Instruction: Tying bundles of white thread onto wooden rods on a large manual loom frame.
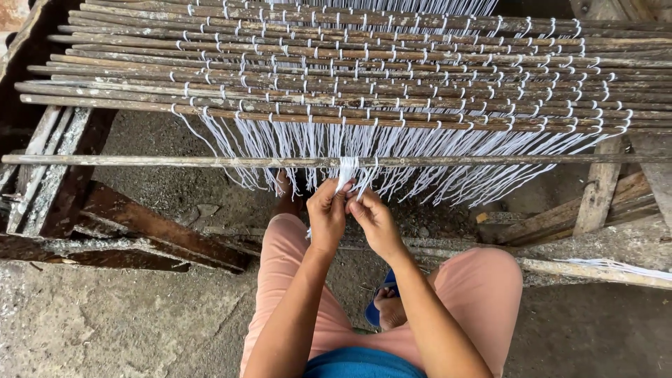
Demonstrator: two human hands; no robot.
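Shirt: a blue hem (360,365) sits at the bottom edge, nearest the camera, above pink trousers (483,294).
Hands: two, close together; the left hand (327,213) and right hand (374,220) both pinch the same white strands.
Strands: a white bundle (346,171) is wrapped over the loose stick, dead centre, just above the fingertips.
Stick: one long thin stick (140,160) lies crosswise, apart from the mat, with many white cords (448,150) hanging across it.
Mat: rows of sticks (392,63) bound by white ties fill the top of the view; too many to count.
Feet: two; one bare by the cords (283,185), one on a blue sandal (381,308).
Frame: weathered wooden beams (598,196) at both sides.
Floor: rough grey concrete (105,322), dusty and stained; dark shadow under the mat.
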